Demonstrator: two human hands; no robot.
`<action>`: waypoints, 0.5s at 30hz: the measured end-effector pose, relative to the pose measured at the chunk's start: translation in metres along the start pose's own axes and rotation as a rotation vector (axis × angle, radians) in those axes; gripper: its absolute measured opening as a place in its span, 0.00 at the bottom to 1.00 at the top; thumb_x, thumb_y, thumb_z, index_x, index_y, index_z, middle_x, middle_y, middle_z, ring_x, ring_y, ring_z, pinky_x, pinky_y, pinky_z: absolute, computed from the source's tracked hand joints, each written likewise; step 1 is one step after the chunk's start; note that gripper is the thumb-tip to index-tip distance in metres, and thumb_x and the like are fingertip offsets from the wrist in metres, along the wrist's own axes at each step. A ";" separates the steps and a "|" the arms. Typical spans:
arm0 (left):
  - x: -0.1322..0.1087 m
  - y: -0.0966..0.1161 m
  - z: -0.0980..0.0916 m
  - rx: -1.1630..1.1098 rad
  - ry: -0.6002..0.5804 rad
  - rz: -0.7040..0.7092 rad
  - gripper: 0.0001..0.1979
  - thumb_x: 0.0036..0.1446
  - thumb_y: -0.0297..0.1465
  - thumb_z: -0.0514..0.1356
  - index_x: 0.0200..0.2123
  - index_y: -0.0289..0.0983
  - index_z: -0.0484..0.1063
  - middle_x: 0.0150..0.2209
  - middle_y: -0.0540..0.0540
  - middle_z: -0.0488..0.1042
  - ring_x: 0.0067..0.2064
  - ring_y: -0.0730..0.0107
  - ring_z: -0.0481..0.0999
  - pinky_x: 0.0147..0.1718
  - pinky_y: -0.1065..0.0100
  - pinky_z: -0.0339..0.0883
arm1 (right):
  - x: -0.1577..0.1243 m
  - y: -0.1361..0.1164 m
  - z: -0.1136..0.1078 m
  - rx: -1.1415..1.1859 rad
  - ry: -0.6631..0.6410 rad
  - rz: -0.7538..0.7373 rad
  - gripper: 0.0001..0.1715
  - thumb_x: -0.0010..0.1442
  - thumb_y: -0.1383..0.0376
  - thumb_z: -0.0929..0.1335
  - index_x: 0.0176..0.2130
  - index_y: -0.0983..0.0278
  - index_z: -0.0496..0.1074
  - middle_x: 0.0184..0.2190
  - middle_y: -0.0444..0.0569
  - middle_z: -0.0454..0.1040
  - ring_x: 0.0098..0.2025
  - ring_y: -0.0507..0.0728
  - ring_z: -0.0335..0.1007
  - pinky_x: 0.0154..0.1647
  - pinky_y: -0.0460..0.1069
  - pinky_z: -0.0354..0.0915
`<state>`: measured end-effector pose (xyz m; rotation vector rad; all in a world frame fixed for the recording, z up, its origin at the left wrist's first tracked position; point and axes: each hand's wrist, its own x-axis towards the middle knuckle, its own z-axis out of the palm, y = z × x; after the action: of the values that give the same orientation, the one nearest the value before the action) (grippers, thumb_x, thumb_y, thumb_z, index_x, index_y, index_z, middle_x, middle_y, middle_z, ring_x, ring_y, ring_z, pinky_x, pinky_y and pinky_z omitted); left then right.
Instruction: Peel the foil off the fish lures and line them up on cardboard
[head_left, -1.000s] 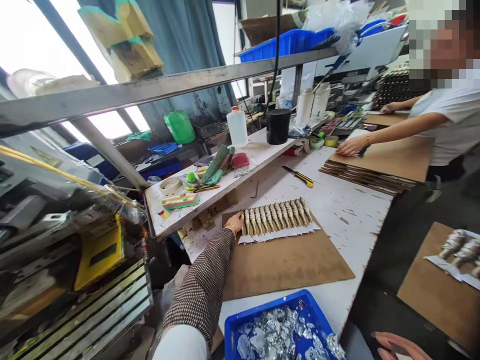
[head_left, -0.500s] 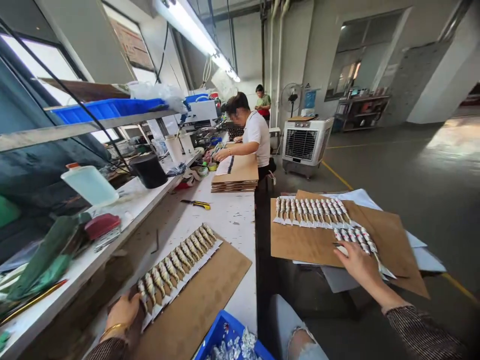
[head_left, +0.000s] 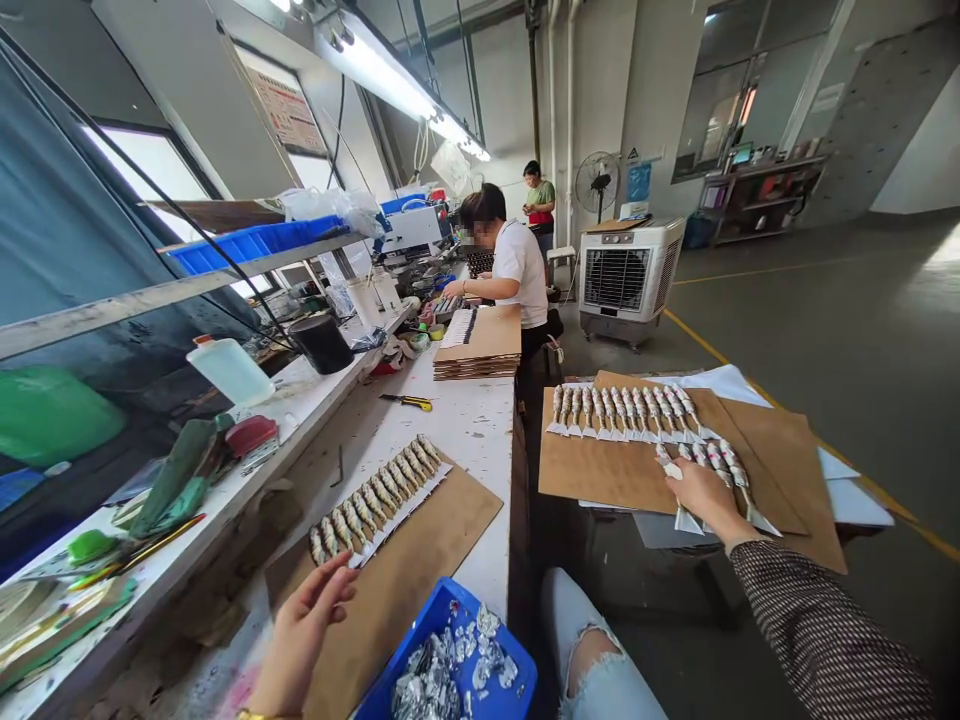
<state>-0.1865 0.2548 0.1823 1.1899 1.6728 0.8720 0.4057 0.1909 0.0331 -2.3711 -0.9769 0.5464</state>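
Observation:
My left hand point(head_left: 311, 605) hovers over the near end of a brown cardboard sheet point(head_left: 442, 535), fingers apart and holding nothing. Beyond its fingertips, a row of small fish-shaped pieces point(head_left: 379, 500) lies on a white strip along that sheet. At the right, my right hand point(head_left: 703, 492) has its fingers closed on a fish-shaped piece point(head_left: 663, 453); the hand hides its middle. That piece is at the left end of a short row of fish-shaped pieces point(head_left: 733, 465) on another cardboard sheet point(head_left: 592, 472). A longer row point(head_left: 626, 408) lies behind.
A blue bin point(head_left: 521, 665) of crumpled foil bits stands at the front bench edge. A yellow utility knife point(head_left: 409, 402) lies farther back, before stacked cardboard point(head_left: 487, 365). A co-worker in white point(head_left: 517, 265) sits beyond. Bottles and tools line the left ledge point(head_left: 300, 400).
My left hand has lifted off the near end of the left row and its fingers have spread. My right hand has moved slightly left and up, with a fish-shaped piece now under its fingers.

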 end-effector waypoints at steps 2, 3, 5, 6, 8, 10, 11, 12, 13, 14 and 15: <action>-0.029 0.009 0.027 -0.080 -0.101 -0.004 0.38 0.41 0.54 0.71 0.51 0.36 0.76 0.40 0.43 0.80 0.39 0.64 0.74 0.35 0.68 0.68 | -0.008 -0.013 -0.004 0.193 -0.021 0.023 0.15 0.55 0.63 0.68 0.39 0.70 0.78 0.30 0.61 0.78 0.35 0.64 0.74 0.35 0.54 0.64; -0.042 0.012 0.042 -0.120 -0.153 -0.013 0.36 0.43 0.53 0.71 0.50 0.36 0.77 0.40 0.43 0.80 0.38 0.65 0.73 0.35 0.68 0.67 | -0.015 -0.021 -0.006 0.302 -0.045 0.026 0.17 0.54 0.60 0.69 0.39 0.69 0.77 0.27 0.57 0.76 0.31 0.62 0.72 0.31 0.52 0.62; -0.066 0.015 0.073 -0.183 -0.286 -0.055 0.33 0.45 0.52 0.71 0.49 0.37 0.79 0.39 0.43 0.80 0.37 0.66 0.73 0.34 0.68 0.67 | -0.036 -0.041 -0.005 0.523 -0.122 0.014 0.22 0.52 0.54 0.70 0.41 0.68 0.76 0.23 0.50 0.72 0.26 0.56 0.67 0.25 0.49 0.59; -0.076 0.015 0.090 -0.208 -0.346 -0.076 0.32 0.45 0.52 0.71 0.48 0.36 0.80 0.38 0.42 0.80 0.37 0.66 0.73 0.34 0.68 0.66 | -0.051 -0.053 -0.003 0.626 -0.172 0.001 0.25 0.51 0.52 0.71 0.42 0.68 0.76 0.23 0.48 0.71 0.25 0.54 0.65 0.24 0.48 0.58; -0.094 0.014 0.121 -0.252 -0.437 -0.106 0.32 0.44 0.52 0.71 0.46 0.35 0.81 0.37 0.40 0.79 0.37 0.66 0.73 0.32 0.68 0.65 | -0.086 -0.078 0.004 0.791 -0.292 -0.032 0.30 0.47 0.50 0.73 0.43 0.67 0.75 0.23 0.45 0.70 0.23 0.51 0.62 0.23 0.47 0.58; -0.108 0.011 0.148 -0.313 -0.499 -0.147 0.33 0.44 0.53 0.71 0.45 0.34 0.81 0.39 0.38 0.79 0.37 0.65 0.74 0.31 0.68 0.64 | -0.127 -0.103 0.015 0.899 -0.429 -0.062 0.33 0.45 0.49 0.75 0.45 0.67 0.75 0.23 0.42 0.68 0.22 0.49 0.59 0.21 0.45 0.54; -0.114 0.010 0.159 -0.358 -0.522 -0.173 0.33 0.44 0.53 0.71 0.46 0.33 0.81 0.40 0.37 0.79 0.38 0.65 0.74 0.31 0.68 0.64 | -0.149 -0.115 0.021 0.933 -0.498 -0.074 0.32 0.44 0.49 0.76 0.44 0.66 0.76 0.23 0.41 0.67 0.20 0.48 0.57 0.20 0.45 0.52; -0.119 0.009 0.167 -0.417 -0.542 -0.197 0.32 0.45 0.52 0.71 0.46 0.33 0.81 0.42 0.37 0.78 0.39 0.65 0.74 0.31 0.69 0.64 | -0.170 -0.126 0.027 0.981 -0.584 -0.085 0.31 0.46 0.50 0.76 0.45 0.65 0.75 0.23 0.40 0.66 0.20 0.47 0.57 0.19 0.44 0.51; -0.124 0.009 0.172 -0.489 -0.558 -0.215 0.31 0.47 0.51 0.70 0.46 0.33 0.81 0.43 0.36 0.78 0.39 0.65 0.74 0.31 0.69 0.64 | -0.190 -0.137 0.033 1.053 -0.692 -0.087 0.31 0.46 0.51 0.77 0.45 0.65 0.75 0.24 0.40 0.67 0.20 0.46 0.57 0.20 0.44 0.50; -0.129 0.008 0.174 -0.572 -0.566 -0.225 0.28 0.50 0.50 0.69 0.46 0.34 0.81 0.43 0.37 0.78 0.39 0.66 0.74 0.32 0.69 0.64 | -0.208 -0.146 0.038 1.098 -0.775 -0.100 0.30 0.47 0.51 0.77 0.45 0.64 0.74 0.24 0.39 0.67 0.20 0.46 0.57 0.20 0.44 0.51; -0.134 0.007 0.174 -0.657 -0.564 -0.228 0.25 0.52 0.48 0.69 0.45 0.34 0.80 0.42 0.38 0.77 0.38 0.67 0.74 0.33 0.69 0.64 | -0.224 -0.153 0.042 1.129 -0.844 -0.120 0.29 0.48 0.51 0.77 0.45 0.64 0.73 0.24 0.39 0.67 0.20 0.46 0.57 0.20 0.43 0.51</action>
<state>-0.0020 0.1382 0.1591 0.6796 0.9289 0.7612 0.1548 0.1326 0.1289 -1.0388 -0.7601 1.5934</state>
